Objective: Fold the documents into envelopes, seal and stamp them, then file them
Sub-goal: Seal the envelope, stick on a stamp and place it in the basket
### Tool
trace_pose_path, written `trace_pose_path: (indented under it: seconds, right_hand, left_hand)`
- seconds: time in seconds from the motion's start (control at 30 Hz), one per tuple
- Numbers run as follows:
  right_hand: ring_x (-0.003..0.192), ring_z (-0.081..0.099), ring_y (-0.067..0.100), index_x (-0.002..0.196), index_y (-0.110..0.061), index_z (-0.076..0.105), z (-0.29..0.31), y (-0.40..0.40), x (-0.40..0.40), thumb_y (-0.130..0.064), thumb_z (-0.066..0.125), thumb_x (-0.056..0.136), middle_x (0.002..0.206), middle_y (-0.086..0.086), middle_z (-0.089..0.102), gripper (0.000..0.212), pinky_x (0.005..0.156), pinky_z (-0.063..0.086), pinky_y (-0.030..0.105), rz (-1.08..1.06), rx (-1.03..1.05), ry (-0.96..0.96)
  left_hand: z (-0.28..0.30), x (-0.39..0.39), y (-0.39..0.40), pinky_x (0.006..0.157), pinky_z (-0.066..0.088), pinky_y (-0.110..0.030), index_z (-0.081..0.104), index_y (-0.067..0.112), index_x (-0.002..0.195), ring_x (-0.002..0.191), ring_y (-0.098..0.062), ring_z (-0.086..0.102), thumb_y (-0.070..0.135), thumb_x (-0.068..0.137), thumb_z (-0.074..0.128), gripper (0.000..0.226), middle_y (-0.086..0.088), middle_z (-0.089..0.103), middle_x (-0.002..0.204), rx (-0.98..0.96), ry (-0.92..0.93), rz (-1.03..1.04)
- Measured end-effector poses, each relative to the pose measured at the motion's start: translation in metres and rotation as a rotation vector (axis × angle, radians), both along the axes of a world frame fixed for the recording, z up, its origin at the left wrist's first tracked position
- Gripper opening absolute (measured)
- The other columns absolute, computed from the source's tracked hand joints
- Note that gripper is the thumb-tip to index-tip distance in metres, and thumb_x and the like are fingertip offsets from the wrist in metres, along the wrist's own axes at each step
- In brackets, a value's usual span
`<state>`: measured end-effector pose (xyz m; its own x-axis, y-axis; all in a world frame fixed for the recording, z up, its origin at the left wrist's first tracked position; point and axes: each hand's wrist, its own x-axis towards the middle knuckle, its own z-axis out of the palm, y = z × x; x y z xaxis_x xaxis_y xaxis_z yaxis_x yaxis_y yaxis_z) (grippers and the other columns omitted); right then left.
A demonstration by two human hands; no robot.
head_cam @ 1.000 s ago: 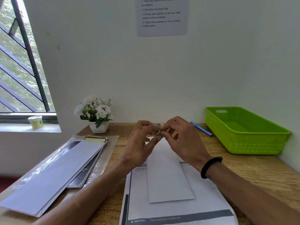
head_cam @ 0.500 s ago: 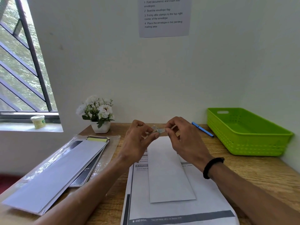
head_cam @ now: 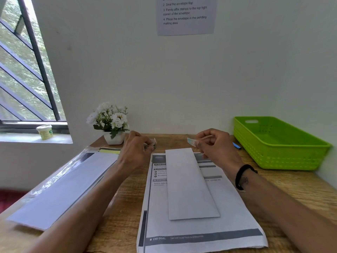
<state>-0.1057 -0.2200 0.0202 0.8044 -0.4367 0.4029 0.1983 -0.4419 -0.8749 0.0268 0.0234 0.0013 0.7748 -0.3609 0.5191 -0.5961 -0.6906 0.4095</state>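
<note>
A white envelope (head_cam: 189, 183) lies lengthwise on a printed sheet (head_cam: 200, 232) in the middle of the wooden desk. My right hand (head_cam: 217, 145) pinches a small blue-and-white stamp (head_cam: 191, 141) above the envelope's far right corner. My left hand (head_cam: 136, 148) hovers to the left of the envelope's far end and grips the remaining small stamps (head_cam: 152, 145), mostly hidden by the fingers. The two hands are apart.
A green plastic basket (head_cam: 284, 157) stands at the right against the wall, with a blue pen (head_cam: 236, 145) beside it. A stack of envelopes (head_cam: 62, 190) on a clear sleeve lies at the left. A potted white flower (head_cam: 111, 123) sits at the back.
My hands were together at the centre working on the stamps; they have pulled apart, the right one carrying off a single stamp, the left keeping the rest.
</note>
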Motion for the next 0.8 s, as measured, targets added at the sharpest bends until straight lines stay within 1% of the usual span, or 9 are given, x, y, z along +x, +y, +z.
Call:
trace_pose_path:
  seconds: [0.17,0.27,0.33,0.4,0.47,0.57,0.7,0.77,0.8]
  right_hand:
    - [0.083,0.075,0.014,0.101,-0.02,0.072,-0.002,-0.004,0.001,-0.014,0.081,0.085,0.088,-0.001,0.078,0.02,0.07,0.065,0.043,-0.003,-0.075,0.031]
    - [0.083,0.075,0.015,0.103,-0.018,0.074,-0.003,-0.004,0.002,-0.013,0.08,0.086,0.088,-0.001,0.078,0.019,0.072,0.065,0.042,-0.011,-0.083,0.044]
    - [0.083,0.074,0.017,0.1,-0.017,0.075,-0.003,-0.004,0.003,-0.011,0.079,0.087,0.088,0.001,0.077,0.015,0.072,0.065,0.042,-0.012,-0.064,0.052]
    - [0.078,0.071,0.017,0.095,-0.016,0.075,-0.003,-0.003,0.002,-0.009,0.077,0.089,0.088,0.004,0.076,0.01,0.069,0.064,0.039,-0.006,-0.028,0.061]
    - [0.07,0.069,0.014,0.09,-0.014,0.074,-0.002,-0.002,0.0,-0.008,0.076,0.09,0.087,0.005,0.075,0.006,0.062,0.062,0.033,0.005,0.043,0.085]
    - [0.066,0.07,0.014,0.092,-0.008,0.073,-0.005,0.0,0.0,-0.006,0.075,0.09,0.089,0.011,0.077,0.004,0.057,0.06,0.03,0.022,0.188,0.141]
    - [0.071,0.076,0.023,0.096,-0.004,0.069,-0.006,0.003,0.002,-0.003,0.074,0.091,0.091,0.017,0.077,0.008,0.061,0.064,0.035,0.011,0.299,0.219]
    - [0.077,0.078,0.026,0.095,-0.005,0.068,-0.007,0.003,0.003,-0.003,0.074,0.091,0.094,0.019,0.075,0.007,0.064,0.065,0.036,0.011,0.32,0.253]
    - [0.078,0.077,0.027,0.094,-0.006,0.067,-0.007,0.003,0.003,-0.003,0.073,0.092,0.096,0.019,0.075,0.007,0.064,0.065,0.036,0.014,0.339,0.268]
  left_hand:
    - [-0.008,0.006,-0.001,0.099,0.04,-0.036,0.078,0.031,0.105,0.128,-0.024,0.042,0.036,0.094,0.069,0.015,-0.003,0.067,0.119,0.056,0.057,-0.004]
    - [-0.005,0.0,-0.001,0.097,0.044,-0.038,0.075,0.031,0.111,0.127,-0.023,0.043,0.041,0.094,0.067,0.021,-0.002,0.063,0.122,0.052,0.03,0.018]
    - [0.001,-0.011,-0.004,0.09,0.049,-0.037,0.07,0.024,0.12,0.116,-0.02,0.05,0.038,0.095,0.068,0.029,-0.002,0.057,0.118,-0.001,-0.027,0.014]
    - [0.008,-0.025,-0.011,0.077,0.055,-0.035,0.069,0.02,0.119,0.092,-0.014,0.062,0.038,0.094,0.07,0.031,0.004,0.063,0.1,-0.062,-0.039,-0.027]
    - [0.014,-0.038,-0.02,0.07,0.061,-0.038,0.07,0.025,0.113,0.075,-0.011,0.068,0.046,0.092,0.071,0.03,0.008,0.069,0.085,-0.099,0.08,-0.056]
    - [0.015,-0.051,-0.029,0.074,0.065,-0.039,0.066,0.03,0.111,0.066,-0.012,0.076,0.053,0.091,0.071,0.031,0.002,0.077,0.086,-0.142,0.357,-0.101]
    - [0.014,-0.056,-0.034,0.091,0.062,-0.043,0.059,0.029,0.128,0.087,-0.015,0.079,0.056,0.088,0.073,0.05,0.0,0.076,0.11,-0.266,0.626,-0.171]
    - [0.017,-0.059,-0.036,0.091,0.062,-0.04,0.058,0.025,0.132,0.097,-0.019,0.077,0.052,0.088,0.075,0.054,-0.004,0.074,0.117,-0.44,0.788,-0.244]
    - [0.021,-0.063,-0.037,0.086,0.064,-0.036,0.058,0.022,0.133,0.095,-0.019,0.077,0.044,0.092,0.075,0.049,-0.007,0.073,0.118,-0.538,0.865,-0.277]
